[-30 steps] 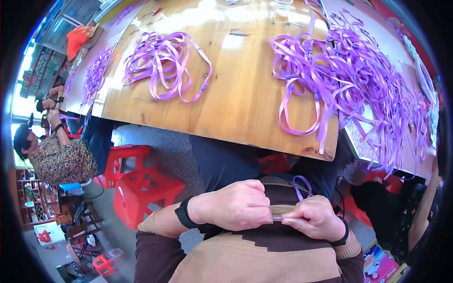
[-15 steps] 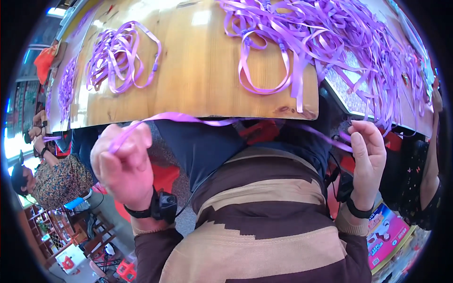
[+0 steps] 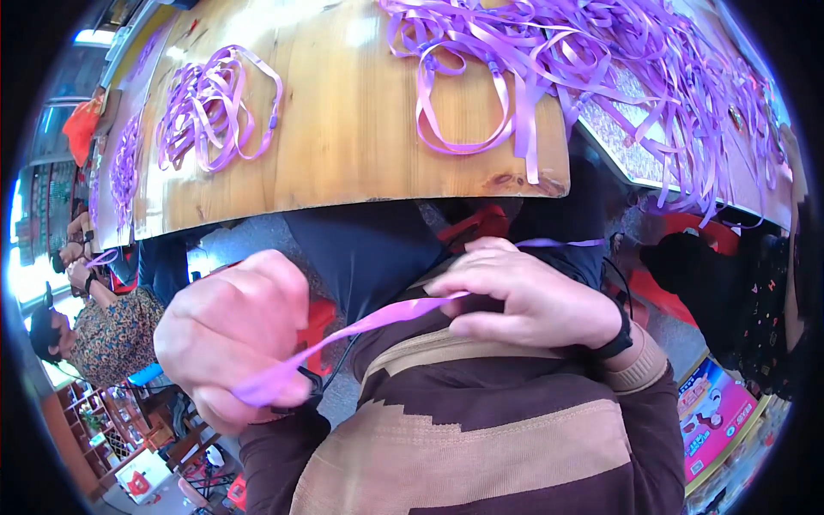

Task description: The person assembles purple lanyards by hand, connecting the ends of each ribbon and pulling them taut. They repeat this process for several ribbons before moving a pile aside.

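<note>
A purple ribbon strap stretches between my two hands in front of my body, below the table's near edge. My left hand is closed in a fist round one part of it, slightly smeared by motion. Higher and to the right, my right hand pinches the strap between curled fingers. Beyond that hand, a loose stretch of purple strap trails to the right. Where the strap passes through my fingers is hidden.
On the wooden table, a small heap of purple straps lies at left. A large tangled pile of purple straps covers the far right. Co-workers sit at left and right. Red stools stand under the table.
My right hand has moved left and inward along the strap, toward my left hand. My left hand has turned and dropped lower, and the strap between them is shorter and slanted.
</note>
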The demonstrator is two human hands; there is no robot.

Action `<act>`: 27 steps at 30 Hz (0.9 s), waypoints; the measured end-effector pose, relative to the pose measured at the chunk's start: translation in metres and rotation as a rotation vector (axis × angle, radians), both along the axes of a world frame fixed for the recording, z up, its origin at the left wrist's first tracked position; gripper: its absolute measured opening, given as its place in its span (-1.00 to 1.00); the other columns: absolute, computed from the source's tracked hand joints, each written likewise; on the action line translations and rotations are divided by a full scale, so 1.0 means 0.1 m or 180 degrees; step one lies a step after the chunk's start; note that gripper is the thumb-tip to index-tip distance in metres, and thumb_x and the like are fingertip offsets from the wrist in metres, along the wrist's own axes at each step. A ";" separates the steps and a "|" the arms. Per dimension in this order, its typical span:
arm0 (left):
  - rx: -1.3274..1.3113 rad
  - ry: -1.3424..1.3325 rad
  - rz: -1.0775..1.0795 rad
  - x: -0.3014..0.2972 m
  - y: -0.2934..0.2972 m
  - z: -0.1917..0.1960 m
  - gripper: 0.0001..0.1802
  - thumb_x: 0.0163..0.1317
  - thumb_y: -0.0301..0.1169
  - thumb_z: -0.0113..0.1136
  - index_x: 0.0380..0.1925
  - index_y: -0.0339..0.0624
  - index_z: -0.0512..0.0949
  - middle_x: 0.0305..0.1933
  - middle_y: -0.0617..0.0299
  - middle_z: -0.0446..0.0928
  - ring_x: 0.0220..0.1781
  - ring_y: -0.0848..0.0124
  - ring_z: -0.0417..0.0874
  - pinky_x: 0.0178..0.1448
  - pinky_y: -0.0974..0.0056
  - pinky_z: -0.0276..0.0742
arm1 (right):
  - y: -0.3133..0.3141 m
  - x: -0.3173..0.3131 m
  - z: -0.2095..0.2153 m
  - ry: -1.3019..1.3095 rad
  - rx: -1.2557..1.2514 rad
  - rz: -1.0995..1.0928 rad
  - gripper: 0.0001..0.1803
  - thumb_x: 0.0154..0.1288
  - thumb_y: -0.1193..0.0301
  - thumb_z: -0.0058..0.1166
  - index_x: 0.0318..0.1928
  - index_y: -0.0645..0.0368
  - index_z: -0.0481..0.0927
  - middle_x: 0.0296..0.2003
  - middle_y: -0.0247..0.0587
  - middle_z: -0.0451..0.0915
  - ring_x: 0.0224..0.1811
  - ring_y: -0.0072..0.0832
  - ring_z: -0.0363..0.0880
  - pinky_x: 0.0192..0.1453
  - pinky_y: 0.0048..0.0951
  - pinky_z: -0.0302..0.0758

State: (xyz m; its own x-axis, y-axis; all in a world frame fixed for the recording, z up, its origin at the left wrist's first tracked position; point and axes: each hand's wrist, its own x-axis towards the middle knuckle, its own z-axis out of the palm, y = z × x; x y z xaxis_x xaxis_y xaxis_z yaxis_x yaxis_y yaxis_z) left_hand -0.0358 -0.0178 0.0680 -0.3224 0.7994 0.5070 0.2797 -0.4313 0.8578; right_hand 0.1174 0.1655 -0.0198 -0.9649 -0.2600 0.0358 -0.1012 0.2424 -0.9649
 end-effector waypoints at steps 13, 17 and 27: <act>-0.0346 -0.0318 0.1785 -0.37 -0.63 -0.36 -0.70 0.23 -0.31 -0.02 -0.63 -0.22 0.37 -0.67 0.35 0.21 -0.66 0.56 0.15 -0.48 0.38 0.08 | 0.14 0.25 0.30 -0.1727 -0.2389 -0.1635 -0.83 0.20 0.48 0.03 -0.22 0.31 0.46 -0.41 -0.36 0.51 -0.48 -0.80 0.37 -0.42 -0.79 0.28; -0.0320 -0.0216 0.1762 -0.41 -0.70 -0.41 -0.72 0.23 -0.32 -0.02 -0.62 -0.23 0.38 -0.67 0.35 0.21 -0.66 0.56 0.15 -0.48 0.38 0.08 | 0.12 0.22 0.32 -0.1636 -0.2353 -0.1676 -0.81 0.16 0.47 0.08 -0.23 0.30 0.44 -0.38 -0.34 0.52 -0.48 -0.80 0.37 -0.42 -0.80 0.28; -0.0572 0.0096 0.1438 -0.45 -0.82 -0.50 -0.82 0.17 -0.39 0.11 -0.48 -0.30 0.50 -0.61 0.33 0.30 -0.62 0.56 0.23 -0.45 0.41 0.13 | 0.15 0.24 0.33 -0.1052 -0.2464 -0.2218 -0.81 0.13 0.47 0.09 -0.33 0.34 0.41 -0.60 -0.38 0.31 -0.71 -0.77 0.12 -0.70 -0.74 0.03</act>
